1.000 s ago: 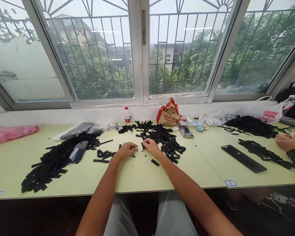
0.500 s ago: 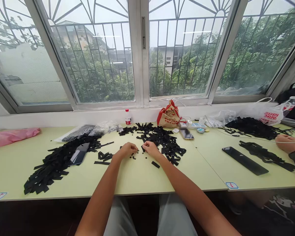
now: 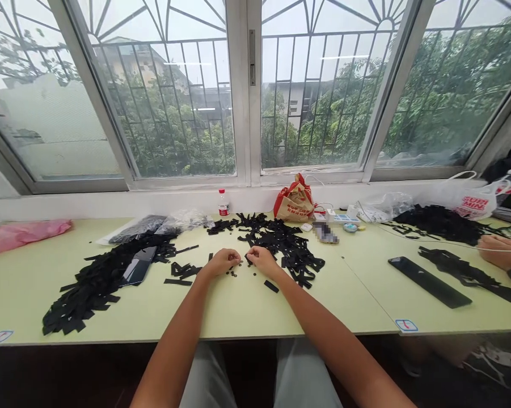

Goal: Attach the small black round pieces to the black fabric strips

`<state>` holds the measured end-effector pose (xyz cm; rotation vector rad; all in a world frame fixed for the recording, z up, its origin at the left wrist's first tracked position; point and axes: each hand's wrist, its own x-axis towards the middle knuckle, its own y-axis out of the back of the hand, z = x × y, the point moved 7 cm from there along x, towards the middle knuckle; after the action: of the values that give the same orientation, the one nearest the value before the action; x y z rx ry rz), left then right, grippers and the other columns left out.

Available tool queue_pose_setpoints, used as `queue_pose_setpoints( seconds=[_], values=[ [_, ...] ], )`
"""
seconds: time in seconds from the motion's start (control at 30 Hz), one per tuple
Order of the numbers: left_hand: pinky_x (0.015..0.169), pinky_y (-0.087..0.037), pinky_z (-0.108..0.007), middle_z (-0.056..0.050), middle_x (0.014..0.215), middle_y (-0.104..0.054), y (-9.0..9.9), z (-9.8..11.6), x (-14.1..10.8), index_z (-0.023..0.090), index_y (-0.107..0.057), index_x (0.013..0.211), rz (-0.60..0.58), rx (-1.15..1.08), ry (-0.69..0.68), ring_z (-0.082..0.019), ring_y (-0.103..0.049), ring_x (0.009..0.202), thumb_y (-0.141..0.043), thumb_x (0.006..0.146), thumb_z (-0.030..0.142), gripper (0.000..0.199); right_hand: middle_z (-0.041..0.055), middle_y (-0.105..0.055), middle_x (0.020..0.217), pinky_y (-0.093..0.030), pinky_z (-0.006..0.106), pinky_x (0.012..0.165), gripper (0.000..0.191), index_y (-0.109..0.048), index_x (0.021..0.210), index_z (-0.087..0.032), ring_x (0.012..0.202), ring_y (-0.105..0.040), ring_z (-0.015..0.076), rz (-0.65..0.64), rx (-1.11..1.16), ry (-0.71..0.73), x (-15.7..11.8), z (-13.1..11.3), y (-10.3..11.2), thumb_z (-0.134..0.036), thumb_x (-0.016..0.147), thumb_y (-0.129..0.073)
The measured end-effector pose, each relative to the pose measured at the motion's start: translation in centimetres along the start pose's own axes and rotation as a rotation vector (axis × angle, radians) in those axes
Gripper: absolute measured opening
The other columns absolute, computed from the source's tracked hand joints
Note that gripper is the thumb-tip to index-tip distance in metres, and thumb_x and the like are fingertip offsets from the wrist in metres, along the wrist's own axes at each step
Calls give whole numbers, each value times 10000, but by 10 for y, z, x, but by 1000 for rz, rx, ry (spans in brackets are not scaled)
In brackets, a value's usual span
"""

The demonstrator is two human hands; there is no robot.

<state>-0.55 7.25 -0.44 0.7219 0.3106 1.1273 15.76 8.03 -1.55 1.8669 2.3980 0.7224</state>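
My left hand (image 3: pixel 223 262) is closed in a pinch just above the table; whatever is between its fingertips is too small to make out. Facing it, my right hand (image 3: pixel 261 260) is closed with a short black fabric strip (image 3: pixel 248 259) showing at its fingertips. Several small dark round pieces (image 3: pixel 233 274) lie on the table below and between my hands. A loose black strip (image 3: pixel 271 286) lies by my right wrist. Beyond my right hand spreads a pile of black strips (image 3: pixel 298 252); a few more strips (image 3: pixel 182 271) lie left of my left hand.
A long heap of black strips (image 3: pixel 85 289) with a dark flat phone-like object (image 3: pixel 139 266) covers the left side. At the back stand a red-capped bottle (image 3: pixel 223 204) and a paper bag (image 3: pixel 295 204). Another person's hand (image 3: pixel 499 249) is at the far right, near a black slab (image 3: pixel 429 281).
My hands stay almost in place, with slight finger movement between the fingertips. The whole view has shifted a little.
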Motion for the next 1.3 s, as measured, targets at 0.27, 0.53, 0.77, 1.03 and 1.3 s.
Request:
queue_pose_setpoints(
  seconds=[0.27,0.53,0.77,1.03,1.3],
  values=[
    [606,-426,-262,-17,723,-627,0,1,2,175,-630,851,108,-91,-28,-140,-545,642,-567,829,382,217,1,-614,710,-338,247,582,183,-641,799,-195,623,-486,143,4,-107,33,-1,1,-4,-339,835,-534],
    [627,-447,-277,-53,763,-668,-3,16,-1,150,-680,907,63,-194,-25,-145,-562,657,-616,823,443,312,10,-645,733,-339,255,601,182,-681,798,-203,649,-525,149,-23,-203,85,-3,-7,-6,-311,850,-544],
    [615,-441,-279,-59,766,-665,-3,24,-3,138,-713,914,55,-182,9,-148,-548,661,-607,833,548,431,26,-634,648,-364,274,587,247,-697,717,-195,644,-542,169,-2,-105,67,-5,-14,-2,-378,811,-560],
    [606,-443,-280,-58,758,-664,-1,22,-3,150,-730,939,67,-188,-8,-144,-539,645,-603,839,559,440,84,-639,529,-425,377,528,138,-689,570,-309,578,-622,257,162,5,143,-12,-34,11,-400,673,-691],
    [612,-432,-267,-43,756,-640,-1,23,-4,151,-708,914,66,-167,-19,-136,-524,650,-579,859,584,455,86,-661,544,-442,385,524,139,-711,621,-318,605,-661,279,156,29,152,-15,-41,14,-440,679,-678]
  ],
)
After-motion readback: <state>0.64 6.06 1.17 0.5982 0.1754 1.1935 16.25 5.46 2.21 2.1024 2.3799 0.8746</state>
